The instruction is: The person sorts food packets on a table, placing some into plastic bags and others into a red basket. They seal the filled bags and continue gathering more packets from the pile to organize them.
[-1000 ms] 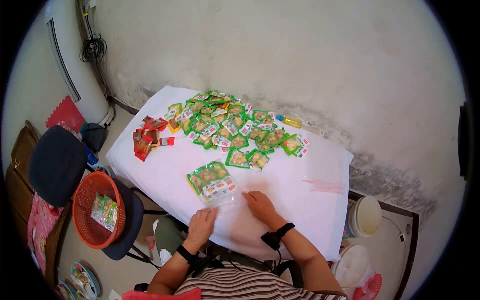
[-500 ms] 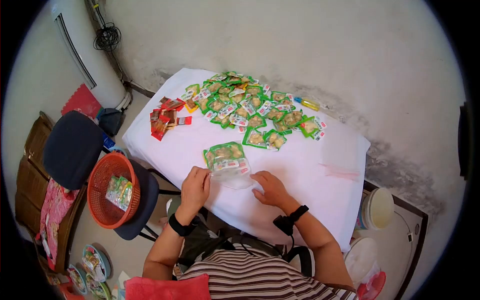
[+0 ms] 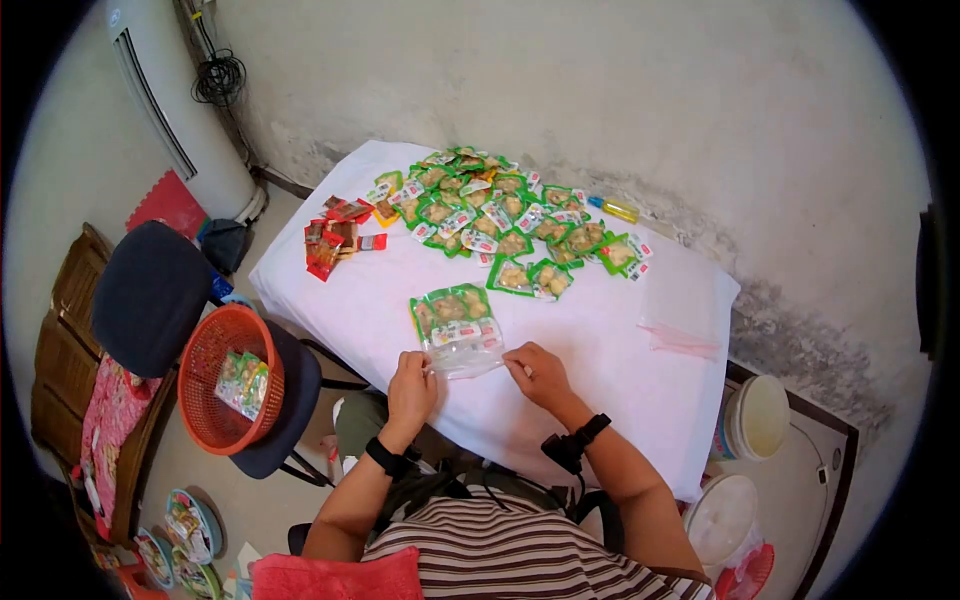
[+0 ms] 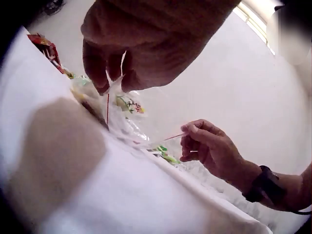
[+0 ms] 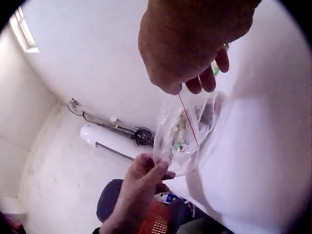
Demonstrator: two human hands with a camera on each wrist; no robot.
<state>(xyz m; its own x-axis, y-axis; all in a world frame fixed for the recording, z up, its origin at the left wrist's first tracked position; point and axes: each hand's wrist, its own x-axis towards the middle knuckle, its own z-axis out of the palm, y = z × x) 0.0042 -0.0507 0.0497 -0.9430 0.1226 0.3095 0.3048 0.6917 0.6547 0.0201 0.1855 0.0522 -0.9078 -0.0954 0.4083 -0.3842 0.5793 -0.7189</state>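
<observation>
A clear zip bag (image 3: 466,354) with a red line along its mouth lies near the table's front edge, its mouth toward the person. Green-edged snack packets (image 3: 447,306) show through its far part. My left hand (image 3: 408,392) pinches the left corner of the mouth between thumb and fingers. At the opposite corner, my right hand (image 3: 541,374) pinches the film. Seen from the right wrist, the bag's mouth (image 5: 187,146) gapes between the two hands, with the red line stretched along one side.
Green packets (image 3: 480,215) are heaped at the back, with red packets (image 3: 335,240) left of them. A yellow bottle (image 3: 615,208) lies by the wall, and flat clear bags (image 3: 680,325) lie at right. An orange basket (image 3: 190,400) holding a filled bag stands on a chair at left.
The head view has shifted. My left hand went forward, then back to the bag's left corner. My right thumb and fingers, apart half a second ago, have closed on the right corner.
</observation>
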